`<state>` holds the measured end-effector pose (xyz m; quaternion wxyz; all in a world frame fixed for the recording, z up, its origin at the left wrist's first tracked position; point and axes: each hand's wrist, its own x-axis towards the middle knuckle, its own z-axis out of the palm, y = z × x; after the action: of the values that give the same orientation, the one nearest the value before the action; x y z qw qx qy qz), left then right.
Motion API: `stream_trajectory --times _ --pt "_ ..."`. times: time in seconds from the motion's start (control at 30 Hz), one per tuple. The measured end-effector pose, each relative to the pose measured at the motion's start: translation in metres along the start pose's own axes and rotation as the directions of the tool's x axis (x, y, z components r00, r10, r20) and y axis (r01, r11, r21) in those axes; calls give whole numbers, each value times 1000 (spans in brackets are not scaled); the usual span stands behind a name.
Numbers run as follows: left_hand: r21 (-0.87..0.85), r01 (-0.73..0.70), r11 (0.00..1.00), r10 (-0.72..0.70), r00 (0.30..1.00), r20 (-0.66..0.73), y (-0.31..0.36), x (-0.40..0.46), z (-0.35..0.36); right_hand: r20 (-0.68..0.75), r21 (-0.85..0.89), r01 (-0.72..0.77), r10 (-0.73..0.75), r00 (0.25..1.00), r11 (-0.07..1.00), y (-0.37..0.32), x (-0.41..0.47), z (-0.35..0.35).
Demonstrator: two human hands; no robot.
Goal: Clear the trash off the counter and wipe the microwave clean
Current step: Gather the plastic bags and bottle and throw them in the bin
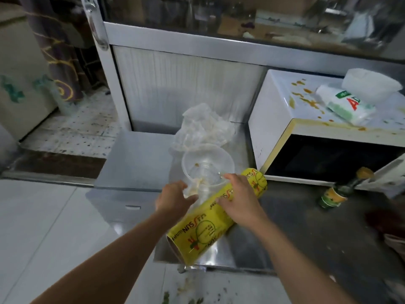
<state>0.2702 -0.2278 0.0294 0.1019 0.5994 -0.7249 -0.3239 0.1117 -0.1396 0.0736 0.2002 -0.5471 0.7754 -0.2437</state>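
Both hands are out over the steel counter [135, 163], working at the pile of trash. The right hand [237, 194] lies across the yellow roll [219, 216], fingers curved over its top; whether it grips or only rests there I cannot tell. The left hand [173, 198] is just left of the roll, fingers loosely spread toward the near rim of the clear plastic bowl [207, 165], which sits just beyond both sets of fingertips. Touching or a hair short, the blur hides it.

Beyond the bowl lies a crumpled plastic bag [203, 126]. Off to the right of the right hand stands the microwave [274, 119], its white top spattered with orange sauce.

The bowl looks thin and very light, likely greasy inside and easy to crush, so a soft pinch on the rim should suit it. The bag is limp and would bunch up in one fist. The roll seems stiff and heavier, with a slick wrapper; best grasped round its middle.
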Motion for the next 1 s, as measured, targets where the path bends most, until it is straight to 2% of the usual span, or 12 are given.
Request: stream_trajectory --times 0.2,0.5,0.8,1.0 --pt "-98 6 995 -4 1000 21 -6 19 16 -29 -3 -70 70 997 998 0 -1 11" --pt "-146 -46 988 30 993 -112 6 16 7 -47 21 -93 93 995 995 7 9 7" --pt "-177 -145 973 106 972 -212 45 7 -46 -29 56 -5 7 1000 998 1 32 -18" --pt "-224 -189 956 121 950 -288 70 11 -88 -67 57 48 -44 997 997 -11 52 -41"
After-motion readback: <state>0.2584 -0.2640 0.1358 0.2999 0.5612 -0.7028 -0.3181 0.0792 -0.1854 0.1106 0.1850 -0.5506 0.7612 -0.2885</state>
